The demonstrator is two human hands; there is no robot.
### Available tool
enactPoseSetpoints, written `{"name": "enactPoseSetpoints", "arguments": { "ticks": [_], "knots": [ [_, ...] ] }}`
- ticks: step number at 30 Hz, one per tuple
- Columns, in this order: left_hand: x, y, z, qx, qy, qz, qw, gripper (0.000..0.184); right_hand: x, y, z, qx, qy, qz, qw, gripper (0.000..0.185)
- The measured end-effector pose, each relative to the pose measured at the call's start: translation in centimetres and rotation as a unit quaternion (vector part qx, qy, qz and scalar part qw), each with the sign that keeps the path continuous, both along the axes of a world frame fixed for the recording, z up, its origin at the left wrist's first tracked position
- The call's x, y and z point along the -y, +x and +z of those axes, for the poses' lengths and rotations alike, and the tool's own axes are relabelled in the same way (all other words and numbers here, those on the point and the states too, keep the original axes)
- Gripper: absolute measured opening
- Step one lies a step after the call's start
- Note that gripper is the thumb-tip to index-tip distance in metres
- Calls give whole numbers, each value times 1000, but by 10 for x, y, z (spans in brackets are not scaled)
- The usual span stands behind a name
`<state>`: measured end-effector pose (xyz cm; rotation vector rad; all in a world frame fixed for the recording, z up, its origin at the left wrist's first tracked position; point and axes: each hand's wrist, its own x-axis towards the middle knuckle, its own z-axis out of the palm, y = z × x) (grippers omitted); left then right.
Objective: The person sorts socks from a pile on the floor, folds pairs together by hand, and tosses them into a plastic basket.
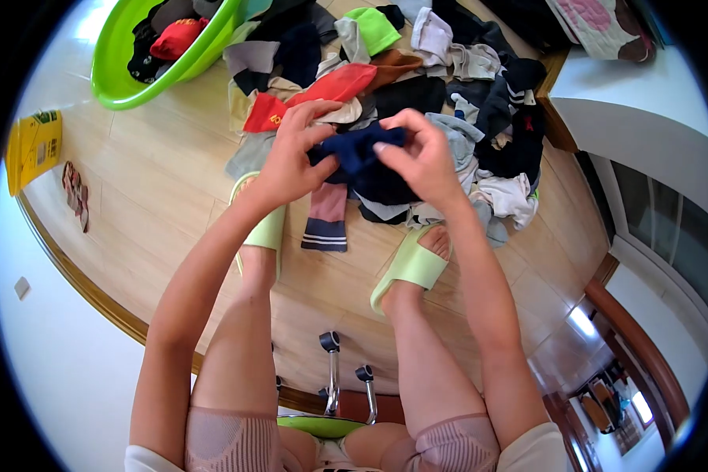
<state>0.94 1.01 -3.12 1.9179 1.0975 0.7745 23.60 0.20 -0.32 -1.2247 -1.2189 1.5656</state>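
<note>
Both my hands hold a dark navy sock [358,151] above a big heap of socks on the floor. My left hand [295,153] pinches its left side, and my right hand [425,157] grips its right side between thumb and fingers. Just beyond my left hand lies a red sock [330,85] with yellow marks. Below the navy sock are a pink and grey striped sock [325,220] and more dark cloth. A bright green sock [374,30] and a white one [505,197] lie in the same heap.
A green basin [122,94] with dark and red items stands at the upper left. Near it are a yellow bucket [38,149] and a patterned strip [75,193]. My feet wear light green slippers [409,271] beside the heap. Chair casters [330,341] show below.
</note>
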Motion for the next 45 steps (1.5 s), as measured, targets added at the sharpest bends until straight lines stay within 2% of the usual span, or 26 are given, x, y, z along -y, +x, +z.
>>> {"name": "enactPoseSetpoints", "arguments": {
  "ticks": [2,3,6,7,10,11,14,15,18,19,22,26,27,29,32,33,36,37,39,40,42,43,45],
  "knots": [
    [2,-13,1,52,-80,-9,995,19,-2,8,5,-41,-56,-24,997,16],
    [4,-16,3,123,-146,11,982,17,-3,12,2,-49,-46,-24,997,12],
    [9,-34,-6,154,-362,55,918,16,-3,21,-4,-19,-36,-40,998,10],
    [10,-36,-9,145,-347,84,923,19,-4,22,-8,13,-36,-61,997,14],
    [9,-44,-10,145,-342,155,915,23,-5,32,-36,255,-9,-139,957,26],
    [9,-55,-17,108,-396,173,896,22,-4,33,-45,242,7,-174,955,37],
    [11,-76,-26,37,-416,136,898,19,-2,35,-56,194,-62,-157,966,36],
    [10,-81,-21,27,-466,144,873,21,-1,35,-54,159,-122,-139,970,39],
    [13,-93,-31,62,-495,164,851,23,2,35,-51,171,-190,-75,964,47],
    [15,-96,-32,104,-513,179,833,24,4,33,-51,146,-190,-86,967,47],
    [21,-104,-37,201,-560,209,776,26,7,39,-54,178,-228,3,957,41],
    [29,-113,-42,257,-609,225,716,23,9,43,-62,193,-223,29,955,27],
    [30,-113,-40,272,-617,234,700,21,9,40,-59,162,-196,14,967,24],
    [30,-112,-39,300,-587,245,711,20,7,35,-52,99,-139,-16,985,18],
    [24,-100,-19,359,-524,283,719,19,1,34,-40,65,-159,-64,983,17],
    [22,-97,-12,380,-500,298,719,19,-2,30,-46,12,-124,-76,989,19],
    [18,-108,-29,366,-472,282,751,17,-6,27,-50,49,-151,-116,981,22],
    [18,-112,-36,274,-454,279,801,16,-8,29,-52,115,-169,-99,974,28],
    [19,-115,-49,81,-401,264,874,15,-7,33,-67,252,-118,-73,958,32],
    [18,-114,-55,15,-302,273,913,17,-6,34,-74,318,-93,-60,942,34],
    [13,-106,-59,-115,-94,280,948,20,-5,37,-81,356,-3,-92,930,35],
    [4,-101,-57,-76,-76,297,949,20,-8,37,-82,383,44,-102,917,33],
    [-19,-88,-40,-54,-28,240,969,17,-15,31,-72,397,102,-110,905,25]
  ]
}}
